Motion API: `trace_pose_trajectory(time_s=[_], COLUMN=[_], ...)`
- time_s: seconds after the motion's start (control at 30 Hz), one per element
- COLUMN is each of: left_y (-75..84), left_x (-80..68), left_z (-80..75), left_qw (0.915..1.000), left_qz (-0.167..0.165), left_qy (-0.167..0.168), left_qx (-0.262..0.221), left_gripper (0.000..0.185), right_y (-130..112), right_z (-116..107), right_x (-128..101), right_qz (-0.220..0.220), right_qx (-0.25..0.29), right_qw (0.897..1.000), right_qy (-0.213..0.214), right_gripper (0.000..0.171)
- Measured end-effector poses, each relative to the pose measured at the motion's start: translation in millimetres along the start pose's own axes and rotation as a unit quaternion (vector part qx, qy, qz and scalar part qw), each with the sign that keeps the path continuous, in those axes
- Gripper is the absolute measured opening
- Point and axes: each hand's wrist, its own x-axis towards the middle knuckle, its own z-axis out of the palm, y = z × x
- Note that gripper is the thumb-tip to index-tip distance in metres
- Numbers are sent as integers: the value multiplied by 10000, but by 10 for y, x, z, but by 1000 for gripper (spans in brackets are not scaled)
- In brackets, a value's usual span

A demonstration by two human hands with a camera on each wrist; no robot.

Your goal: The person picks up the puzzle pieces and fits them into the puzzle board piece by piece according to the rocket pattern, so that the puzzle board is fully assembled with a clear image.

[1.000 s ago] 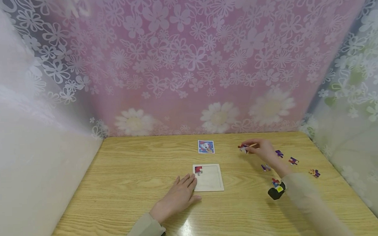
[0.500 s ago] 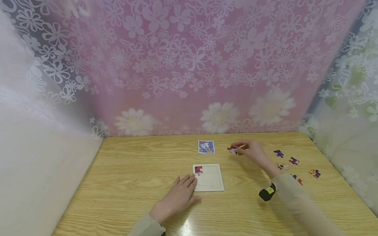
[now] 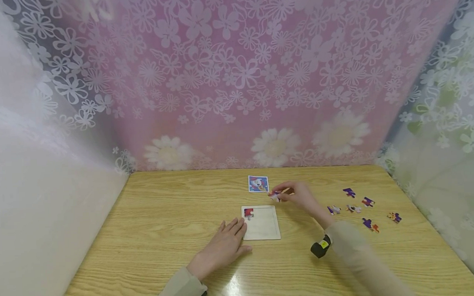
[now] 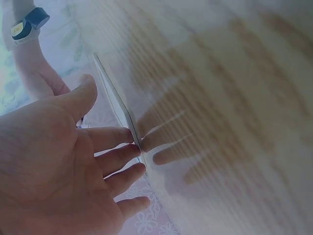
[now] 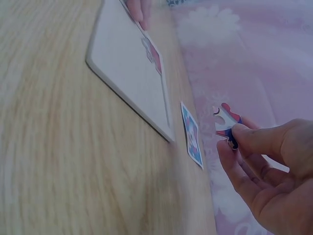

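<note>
My right hand (image 3: 299, 196) pinches a jigsaw piece (image 5: 228, 123) between thumb and fingers, above the table near the tray's far right corner. The piece is white, red and dark blue, with a rounded notch. In the head view my left hand (image 3: 221, 245) lies with straight fingers, their tips at the left edge of the white puzzle tray (image 3: 265, 227). The left wrist view shows those fingertips (image 4: 138, 169) against the tray's side. One red and grey piece (image 3: 249, 213) sits in the tray's far left corner.
Several loose jigsaw pieces (image 3: 353, 209) are scattered on the right of the wooden table (image 3: 165, 220). A small picture card (image 3: 258, 184) with a white and red cartoon figure lies behind the tray. A flowered curtain (image 3: 235, 91) hangs along the table's far edge.
My right hand has carried the jigsaw piece leftward, from near the loose pieces toward the tray and card. More of the loose pieces now show. The left hand has stayed in place.
</note>
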Motion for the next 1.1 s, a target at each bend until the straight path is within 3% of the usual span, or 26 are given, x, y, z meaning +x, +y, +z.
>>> trace_pose_trajectory(time_s=[0.57, 1.1], left_y=[-22, -14], left_x=[6, 3], left_z=[16, 16], left_qw=[10000, 10000], left_qz=[3, 31], left_qy=[66, 80], left_qx=[-12, -16], left_gripper=[70, 69], right_y=[-133, -183], right_z=[422, 592], right_x=[53, 88], right_qz=[64, 70], right_qx=[-294, -890], right_qw=[9967, 9936], right_qy=[-753, -692], right_gripper=[18, 20])
